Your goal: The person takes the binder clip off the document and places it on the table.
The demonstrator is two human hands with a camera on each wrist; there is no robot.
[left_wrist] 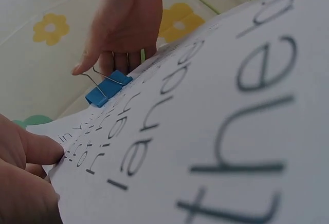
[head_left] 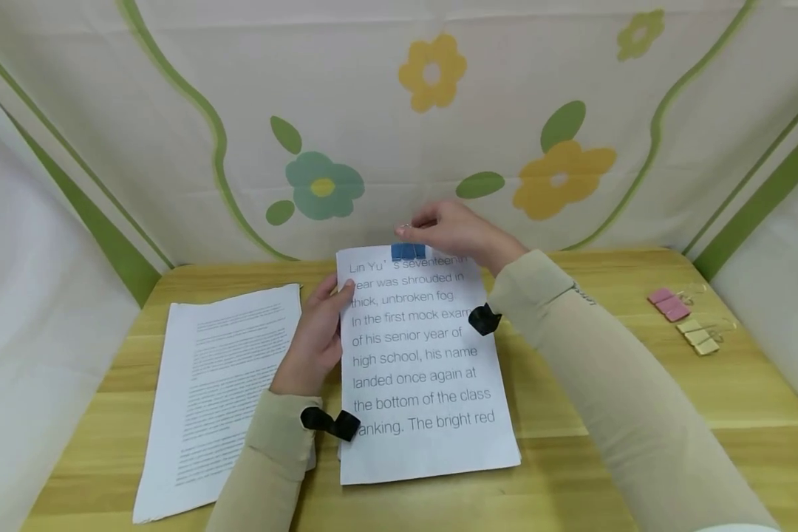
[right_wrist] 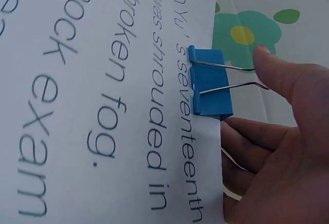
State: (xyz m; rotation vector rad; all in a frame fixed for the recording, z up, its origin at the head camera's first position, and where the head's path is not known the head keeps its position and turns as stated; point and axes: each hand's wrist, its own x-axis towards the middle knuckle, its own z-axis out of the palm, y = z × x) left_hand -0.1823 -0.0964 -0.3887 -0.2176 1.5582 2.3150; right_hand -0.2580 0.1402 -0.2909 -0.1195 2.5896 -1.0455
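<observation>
A stack of large-print paper (head_left: 432, 451) is held with its top edge toward the flowered cloth. My left hand (head_left: 318, 336) grips its left edge, thumb on the printed face and the other fingers behind. A blue binder clip (head_left: 408, 253) sits over the middle of the top edge. My right hand (head_left: 462, 230) is at that clip. In the right wrist view, its thumb (right_wrist: 267, 62) meets the end of the front wire handle (right_wrist: 231, 86), which stands out past the paper. The right fingers curl behind the clip and sheets, partly hidden.
To the left, a second stack of small-print paper (head_left: 233, 399) lies on the wooden table (head_left: 572, 458), partly under the left forearm. A pink binder clip (head_left: 669, 304) and a yellow binder clip (head_left: 698, 337) lie at the right. Flowered cloth (head_left: 386, 133) closes the back and sides.
</observation>
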